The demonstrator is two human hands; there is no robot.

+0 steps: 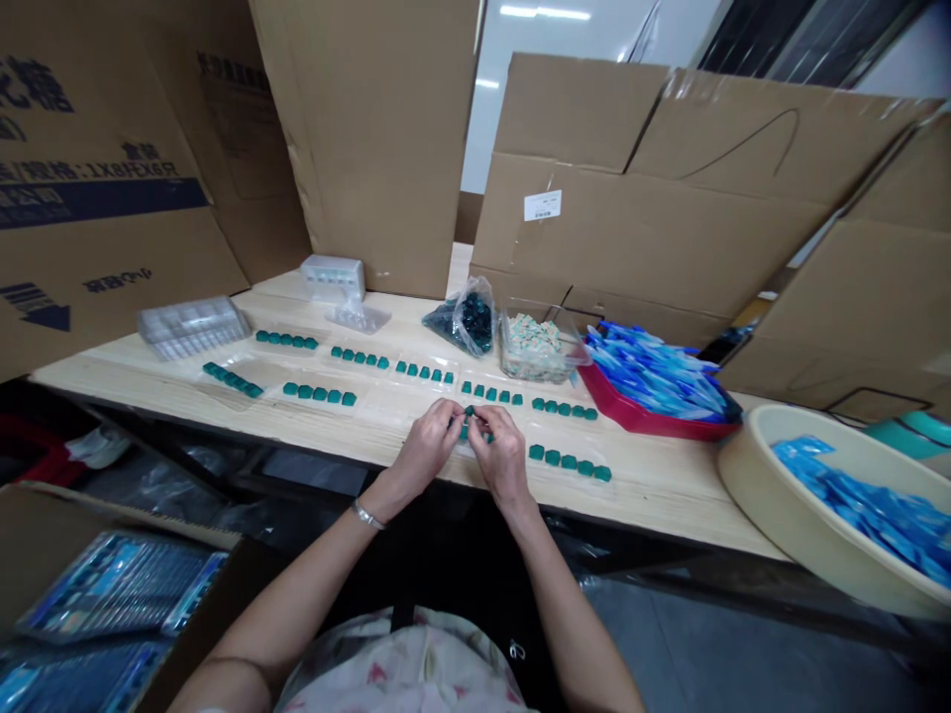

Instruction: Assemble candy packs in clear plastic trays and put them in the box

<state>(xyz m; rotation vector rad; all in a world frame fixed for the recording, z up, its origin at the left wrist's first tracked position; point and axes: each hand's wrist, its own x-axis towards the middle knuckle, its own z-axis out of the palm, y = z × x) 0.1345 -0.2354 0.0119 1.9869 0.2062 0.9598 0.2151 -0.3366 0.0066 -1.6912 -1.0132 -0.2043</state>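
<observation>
Head view: the left hand (429, 443) and right hand (504, 452) meet above the front edge of the counter (669, 487). Fingers of both are curled inward at a small green block (469, 411), which lies between the two sets of fingertips; whether either hand grips it, I cannot tell. More green blocks show just beneath, partly hidden. A row of five (569, 462) is to the right of the right hand; other rows extend leftward and behind. Farther back: a plastic bag (477, 319) of dark pieces, a clear tub (536, 368) of small packets and, beside it, a red tray (631, 414) heaped with blue packets.
</observation>
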